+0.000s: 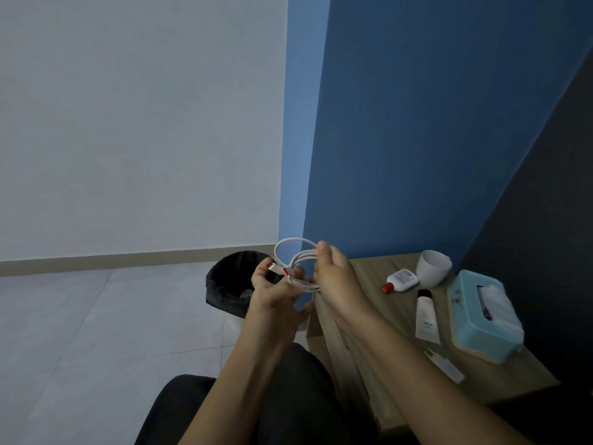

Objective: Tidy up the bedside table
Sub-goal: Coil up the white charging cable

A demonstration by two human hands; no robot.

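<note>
A white charging cable (296, 255) is coiled into loops in the air, left of the wooden bedside table (378, 303). My left hand (272, 290) pinches the cable's plug end, which has an orange tip. My right hand (333, 277) grips the coiled loops from the right. On the table lie a small white bottle with a red cap (401, 280), a white cup (433, 267), a white tube (426, 317), a teal tissue box (484, 316) and a white charger plug (444, 364).
A black-lined waste bin (231, 282) stands on the tiled floor just left of the table, below my hands. A blue wall rises behind the table and a dark headboard sits at the right. My dark-trousered knees are at the bottom.
</note>
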